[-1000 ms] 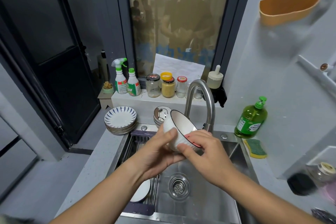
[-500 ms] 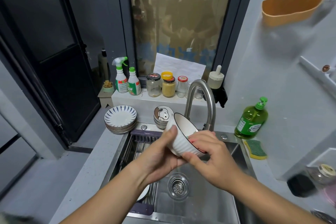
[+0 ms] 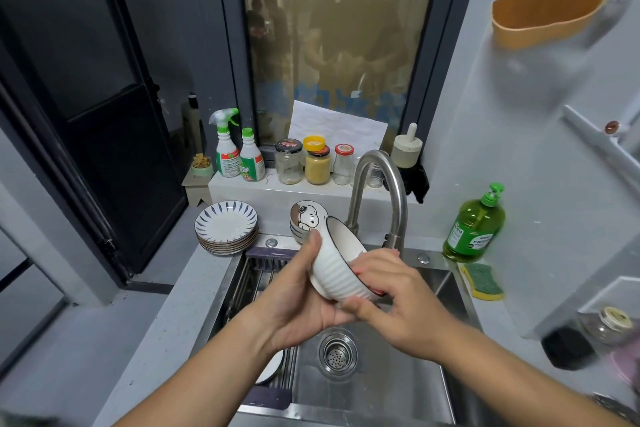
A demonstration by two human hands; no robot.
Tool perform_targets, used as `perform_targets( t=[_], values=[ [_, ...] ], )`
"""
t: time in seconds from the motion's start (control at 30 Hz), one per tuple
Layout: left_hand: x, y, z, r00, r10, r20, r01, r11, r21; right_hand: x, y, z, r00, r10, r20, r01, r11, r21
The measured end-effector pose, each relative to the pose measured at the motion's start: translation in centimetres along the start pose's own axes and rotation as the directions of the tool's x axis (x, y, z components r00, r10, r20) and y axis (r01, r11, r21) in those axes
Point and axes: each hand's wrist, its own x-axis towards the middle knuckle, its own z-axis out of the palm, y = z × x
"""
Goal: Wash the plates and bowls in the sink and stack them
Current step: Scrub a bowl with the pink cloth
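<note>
Head view. White ribbed ceramic bowl with dark rim (image 3: 341, 269) held tilted over the stainless steel sink (image 3: 377, 378), mouth turned up and away toward the curved steel tap (image 3: 381, 194). Left hand (image 3: 301, 302) cupped under the bowl's near-left wall, thumb pressed up along the rim, other fingers hidden beneath the base. Right hand (image 3: 398, 298) clamped on the bowl's right edge, fingers curled over the rim with something red just showing under them, thumb pressed against the outer wall near the foot; what the red thing is, cannot tell.

Directly below the fingers: round perforated drain strainer (image 3: 337, 354). Left of the left wrist: wire drying rack (image 3: 256, 282) laid across the sink, part of a white plate (image 3: 272, 369) on it, mostly hidden by the forearm.

Beyond the left thumb: stack of small bowls with cartoon dog print (image 3: 306, 220), partly covered by the held bowl's rim. Further left on the grey counter: stack of white plates with blue leaf strokes (image 3: 227, 227).

Right of the right-hand knuckles, well apart: green dish soap pump bottle (image 3: 474, 225), and a green-and-yellow sponge (image 3: 483, 281) near it. Ledge behind the tap: two spray cleaner bottles (image 3: 239, 152), row of glass jars (image 3: 313, 161).
</note>
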Motion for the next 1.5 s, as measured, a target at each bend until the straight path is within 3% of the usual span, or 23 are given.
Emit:
perform_targets(
  t=[0.13, 0.37, 0.53, 0.8, 1.03, 1.2, 1.37, 1.5],
  values=[
    [-0.3, 0.5, 0.1, 0.996, 0.082, -0.018, -0.083, 0.996, -0.031, 0.6, -0.6, -0.5, 0.998, -0.006, 0.069, 0.008, 1.0, -0.025],
    [-0.3, 0.5, -0.8, 0.974, -0.092, -0.206, 0.081, 0.995, -0.061, 0.8, -0.4, -1.8, 0.988, 0.017, 0.154, -0.019, 1.0, 0.011],
    [-0.5, 0.3, -1.0, 0.968, -0.164, -0.188, 0.159, 0.986, -0.041, 0.7, -0.8, -1.8, 0.982, 0.104, 0.155, -0.116, 0.991, 0.07],
    [-0.3, 0.0, -0.8, 0.968, -0.024, -0.251, -0.005, 0.993, -0.118, 0.4, -2.0, -1.7, 0.949, 0.278, 0.148, -0.307, 0.919, 0.246],
    [0.3, -1.2, 0.2, 0.958, 0.04, -0.285, -0.077, 0.99, -0.121, 0.6, -2.5, -1.5, 0.882, 0.469, 0.057, -0.395, 0.666, 0.633],
    [-0.4, -0.3, 0.6, 0.96, 0.029, -0.277, 0.016, 0.988, 0.156, 0.3, -2.3, -1.9, 0.844, 0.511, 0.164, -0.468, 0.551, 0.691],
    [-0.6, 0.0, -1.3, 0.985, 0.146, -0.094, -0.136, 0.985, 0.103, 0.6, -1.9, -3.5, 0.77, 0.501, 0.394, -0.509, 0.11, 0.854],
    [-0.9, 0.3, -1.6, 0.984, 0.173, 0.042, -0.177, 0.979, 0.099, 1.6, -2.0, -4.2, 0.75, 0.515, 0.415, -0.442, -0.076, 0.894]
  ],
)
